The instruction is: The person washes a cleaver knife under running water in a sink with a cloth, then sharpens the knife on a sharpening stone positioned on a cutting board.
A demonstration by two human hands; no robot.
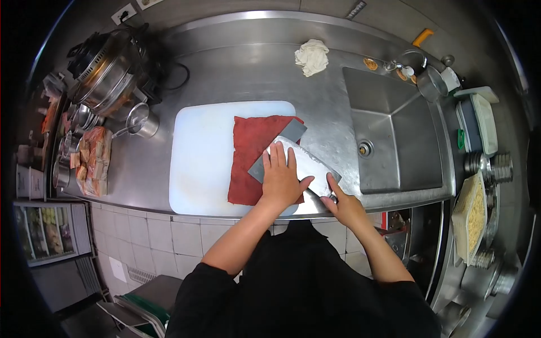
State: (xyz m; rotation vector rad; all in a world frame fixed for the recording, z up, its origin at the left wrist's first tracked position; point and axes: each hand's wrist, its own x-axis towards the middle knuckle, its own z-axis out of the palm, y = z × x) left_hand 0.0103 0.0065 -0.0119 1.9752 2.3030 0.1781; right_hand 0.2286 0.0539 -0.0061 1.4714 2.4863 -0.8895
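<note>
A red cloth point(243, 152) lies on the white cutting board point(197, 152). Across the cloth, set diagonally, is a grey flat block that looks like a whetstone point(293, 130). A broad, bright knife blade point(309, 168) rests over it and reaches past the cloth toward the lower right. My left hand point(279, 177) lies flat on the blade and the block, fingers stretched and thumb apart. At the blade's lower right end, my right hand point(345, 207) grips the knife, its index finger extended along the metal. Most of the handle is hidden by that hand.
A steel sink point(394, 135) is on the right, with a faucet point(414, 56) behind it. A crumpled white cloth point(311, 57) lies at the back. On the left are a metal pitcher point(143, 121), a bag of food point(93, 160) and an appliance point(104, 73).
</note>
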